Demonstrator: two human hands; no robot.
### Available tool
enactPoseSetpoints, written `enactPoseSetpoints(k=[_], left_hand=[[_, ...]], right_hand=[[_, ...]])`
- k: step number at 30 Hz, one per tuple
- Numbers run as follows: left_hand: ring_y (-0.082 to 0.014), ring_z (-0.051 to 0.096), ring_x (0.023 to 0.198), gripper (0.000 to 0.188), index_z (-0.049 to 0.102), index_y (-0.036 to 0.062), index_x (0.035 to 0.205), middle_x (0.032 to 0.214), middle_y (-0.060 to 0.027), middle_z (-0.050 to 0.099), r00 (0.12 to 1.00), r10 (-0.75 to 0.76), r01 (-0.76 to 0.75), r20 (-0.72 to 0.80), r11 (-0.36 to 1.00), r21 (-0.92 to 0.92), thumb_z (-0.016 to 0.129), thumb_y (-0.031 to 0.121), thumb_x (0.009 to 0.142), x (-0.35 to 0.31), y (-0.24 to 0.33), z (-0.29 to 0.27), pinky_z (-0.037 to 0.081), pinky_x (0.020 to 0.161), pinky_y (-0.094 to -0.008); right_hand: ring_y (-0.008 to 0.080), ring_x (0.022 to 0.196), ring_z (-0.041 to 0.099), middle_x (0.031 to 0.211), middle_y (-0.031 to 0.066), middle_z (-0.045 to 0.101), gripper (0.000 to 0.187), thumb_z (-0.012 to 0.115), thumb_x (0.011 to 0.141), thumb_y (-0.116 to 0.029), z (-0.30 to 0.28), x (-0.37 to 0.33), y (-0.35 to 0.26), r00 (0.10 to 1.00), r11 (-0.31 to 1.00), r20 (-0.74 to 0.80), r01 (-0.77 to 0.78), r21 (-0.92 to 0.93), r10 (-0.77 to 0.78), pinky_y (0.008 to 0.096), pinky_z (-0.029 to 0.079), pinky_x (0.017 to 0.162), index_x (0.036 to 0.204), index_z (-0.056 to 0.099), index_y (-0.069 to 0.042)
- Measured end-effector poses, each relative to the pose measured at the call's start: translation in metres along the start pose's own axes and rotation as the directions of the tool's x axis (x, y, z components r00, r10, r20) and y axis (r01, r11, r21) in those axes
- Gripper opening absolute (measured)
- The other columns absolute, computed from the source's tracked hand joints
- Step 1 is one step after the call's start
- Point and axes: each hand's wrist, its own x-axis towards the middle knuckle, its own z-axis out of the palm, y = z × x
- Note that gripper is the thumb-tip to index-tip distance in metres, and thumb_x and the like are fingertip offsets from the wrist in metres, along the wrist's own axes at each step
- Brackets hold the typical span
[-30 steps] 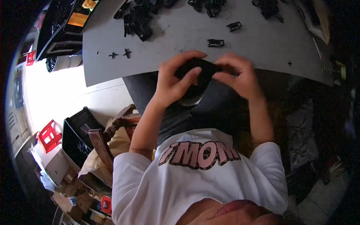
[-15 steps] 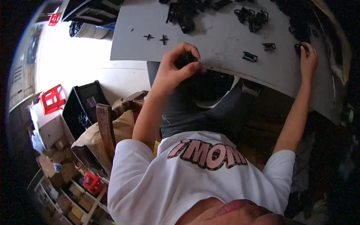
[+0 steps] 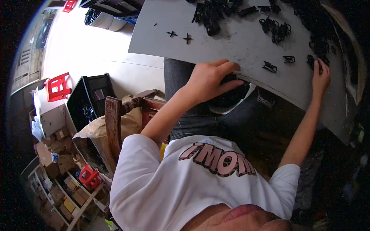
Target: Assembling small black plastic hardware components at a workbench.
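My left hand (image 3: 214,80) is at the table's near edge, its thumb and fingers apart in a C shape, with nothing visible between them. Far off at the right side of the table, my right hand (image 3: 322,76) has its thumb and fingertips drawn together on a small black plastic part (image 3: 325,59); the grip is partly hidden. Just left of those fingertips is another black part (image 3: 310,61). Between the hands lie two small black frame-shaped parts, one nearer (image 3: 269,67) and one farther (image 3: 289,59).
Black parts lie in a heap (image 3: 210,17) and a smaller cluster (image 3: 275,30) on the pale table (image 3: 162,42). Two cross-shaped black pieces (image 3: 187,38) are at its left. A wooden chair (image 3: 112,125), a black bin (image 3: 83,102) and a red stool (image 3: 58,87) stand to the left.
My left hand has gone from curled over the table edge to more stretched out, reaching rightward. My right hand stays by the parts at the right. The whole view has shifted.
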Motion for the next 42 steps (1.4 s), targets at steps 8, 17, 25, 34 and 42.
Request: enactPoseSetpoints(k=[8,17,25,34,42], left_hand=[[-0.0277,0.053,0.089,0.030,0.057,0.0127,0.097,0.102,-0.0071,0.054,0.868,0.255,0.041,-0.425,0.818,0.574,0.068,0.018,0.070,0.036,-0.040,-0.022,0.047,0.071,-0.0359],[-0.0274,0.053,0.083,0.027,0.057,0.0141,0.092,0.087,-0.0062,0.051,0.904,0.198,0.046,-0.380,0.838,0.544,0.064,0.011,0.067,0.036,-0.044,-0.021,0.047,0.064,-0.0378],[-0.0282,0.057,0.076,0.017,0.060,0.0093,0.089,0.089,-0.0090,0.052,0.870,0.126,-0.007,-0.477,0.970,0.244,0.063,0.007,0.072,0.029,-0.044,-0.027,0.048,0.064,-0.0372],[-0.0240,0.062,0.078,0.016,0.062,0.0041,0.093,0.090,-0.0117,0.057,0.790,0.171,-0.148,-0.588,0.985,0.086,0.060,-0.002,0.079,0.025,-0.034,-0.039,0.050,0.065,-0.0286],[-0.0136,0.062,0.085,0.022,0.060,0.0014,0.104,0.096,-0.0111,0.061,0.964,-0.209,0.096,-0.162,0.849,-0.520,0.058,-0.001,0.082,0.012,-0.013,-0.016,0.051,0.073,-0.0251]], right_hand=[[0.0269,0.098,0.055,0.108,0.0110,0.055,0.042,0.059,0.086,-0.038,-0.015,-0.005,-0.042,0.988,0.993,0.150,-0.004,-0.115,0.021,0.0377,0.046,0.082,0.113,0.055,-0.006],[0.0255,0.099,0.055,0.105,0.0109,0.057,0.033,0.059,0.088,-0.028,-0.007,-0.008,-0.032,0.982,0.984,0.105,-0.165,0.066,0.157,0.0387,0.046,0.084,0.111,0.053,-0.006],[0.0257,0.098,0.055,0.105,0.0071,0.057,0.023,0.047,0.093,-0.024,-0.005,-0.014,-0.036,0.982,0.957,-0.097,0.133,-0.258,-0.163,0.0410,0.045,0.082,0.109,0.058,-0.011],[0.0254,0.100,0.054,0.110,0.0105,0.053,0.021,0.052,0.091,-0.019,-0.031,-0.033,-0.080,0.942,0.982,-0.290,0.131,-0.136,-0.166,0.0399,0.047,0.084,0.109,0.059,-0.011],[0.0309,0.107,0.050,0.111,0.0124,0.054,0.033,0.065,0.078,-0.013,-0.027,-0.081,-0.125,0.999,0.976,0.025,0.027,0.215,-0.034,0.0402,0.041,0.092,0.110,0.057,-0.007]])
